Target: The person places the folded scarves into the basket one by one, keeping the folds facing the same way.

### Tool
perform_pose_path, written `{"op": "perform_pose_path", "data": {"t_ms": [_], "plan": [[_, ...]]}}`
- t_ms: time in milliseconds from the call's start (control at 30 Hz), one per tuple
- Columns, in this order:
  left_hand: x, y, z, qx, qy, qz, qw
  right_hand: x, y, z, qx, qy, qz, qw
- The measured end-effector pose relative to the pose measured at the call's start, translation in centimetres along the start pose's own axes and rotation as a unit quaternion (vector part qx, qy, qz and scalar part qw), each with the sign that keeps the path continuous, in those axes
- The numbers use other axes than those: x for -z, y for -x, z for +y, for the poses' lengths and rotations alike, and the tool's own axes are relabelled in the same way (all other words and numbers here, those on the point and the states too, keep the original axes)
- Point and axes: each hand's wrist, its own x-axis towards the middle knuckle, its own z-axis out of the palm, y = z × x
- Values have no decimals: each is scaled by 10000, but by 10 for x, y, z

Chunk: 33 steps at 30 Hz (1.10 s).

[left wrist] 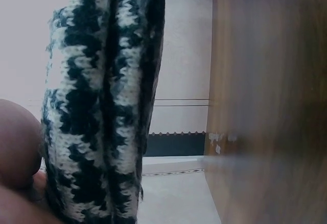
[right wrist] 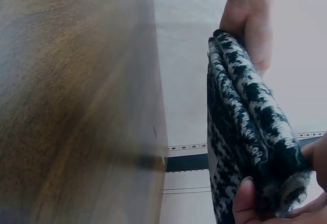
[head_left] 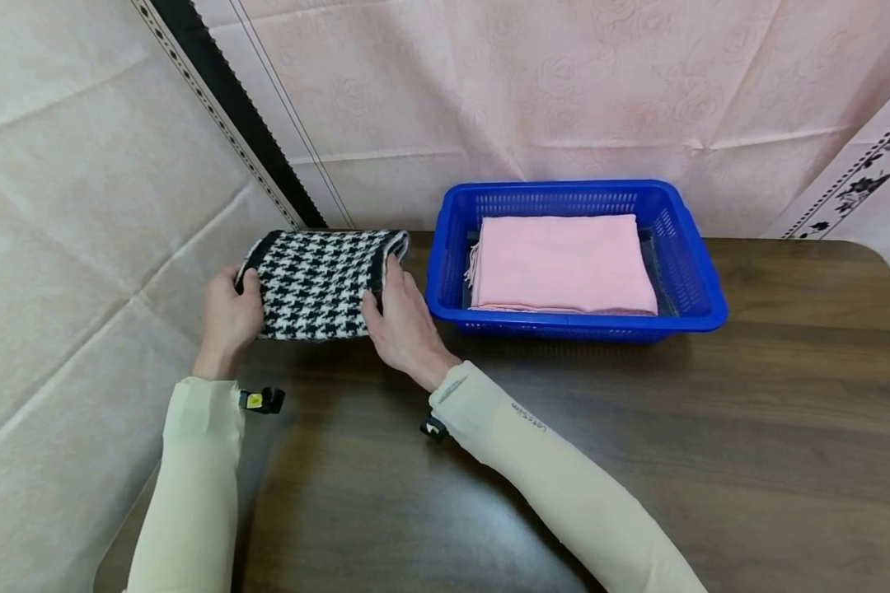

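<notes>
A folded black-and-white houndstooth knit scarf is held up off the table between both hands, left of the basket. My left hand grips its left end, thumb on top. The right hand pinches the opposite end, fingers over the far side and thumb on the near face. Seen from the right wrist, the scarf shows thick stacked folds with a rolled corner by the fingers. In the left wrist view its folded edge stands apart from the tabletop.
A blue plastic basket stands at the back of the wooden table. In it lies a folded pink fringed cloth on top of dark blue fabric. Pale patterned cloth hangs behind and at the left.
</notes>
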Motion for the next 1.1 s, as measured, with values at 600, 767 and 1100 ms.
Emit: {"op": "perform_pose_path", "data": {"t_ms": [600,767,1100], "plan": [[-3,8,13,-233,95,131,9996,16,10,0,77,-152,62,9998],[-4,9,16,-230,186,152,9994,20,12,-1,188,-168,98,9996],[-4,12,24,-330,113,115,9993,28,17,-3,238,-213,129,9994]]}}
